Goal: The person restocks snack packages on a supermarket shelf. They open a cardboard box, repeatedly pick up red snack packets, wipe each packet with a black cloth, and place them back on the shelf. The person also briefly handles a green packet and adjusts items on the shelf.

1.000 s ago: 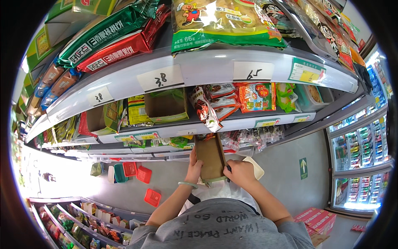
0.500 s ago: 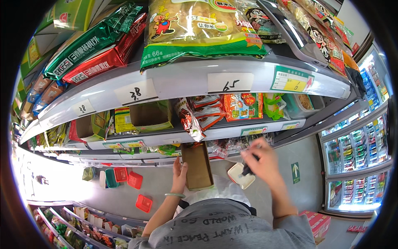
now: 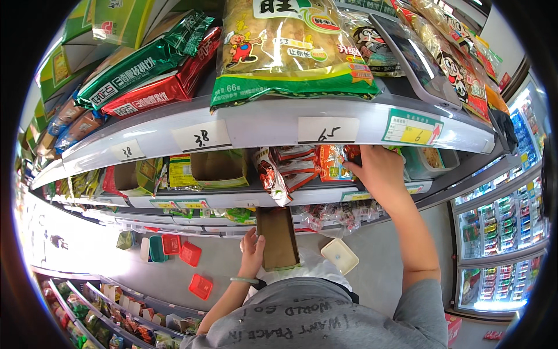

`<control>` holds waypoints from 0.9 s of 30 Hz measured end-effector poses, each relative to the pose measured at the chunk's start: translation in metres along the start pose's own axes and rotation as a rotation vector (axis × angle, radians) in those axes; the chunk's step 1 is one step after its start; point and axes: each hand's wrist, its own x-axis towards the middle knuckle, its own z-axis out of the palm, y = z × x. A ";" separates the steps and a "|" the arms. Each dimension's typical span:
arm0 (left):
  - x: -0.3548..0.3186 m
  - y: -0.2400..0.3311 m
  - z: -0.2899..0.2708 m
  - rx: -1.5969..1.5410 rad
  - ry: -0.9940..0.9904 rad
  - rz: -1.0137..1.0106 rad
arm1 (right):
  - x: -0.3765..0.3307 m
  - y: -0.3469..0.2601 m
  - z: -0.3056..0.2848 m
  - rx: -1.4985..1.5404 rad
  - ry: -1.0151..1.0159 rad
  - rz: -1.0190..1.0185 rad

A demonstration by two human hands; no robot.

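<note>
The left hand grips the left edge of a brown carton, fingers curled round it, held low in front of the body under the shelves. The carton looks light and fairly stiff — thin cardboard that would buckle if squeezed mid-panel, so an edge or corner seems the safest hold. The right hand reaches up into the middle shelf among the red and orange packets; its fingers are behind the packets, so whether they pinch one or lie spread cannot be told. The packets look soft, crinkly and slippery — best taken by a sealed end. Metal shelves hold big bags above and open boxes to the left. The floor is pale, with red trays lying on it and a drinks fridge to the right
</note>
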 end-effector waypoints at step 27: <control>-0.045 0.151 -0.017 0.115 -0.386 0.722 | -0.116 -0.049 -0.021 0.866 0.359 0.104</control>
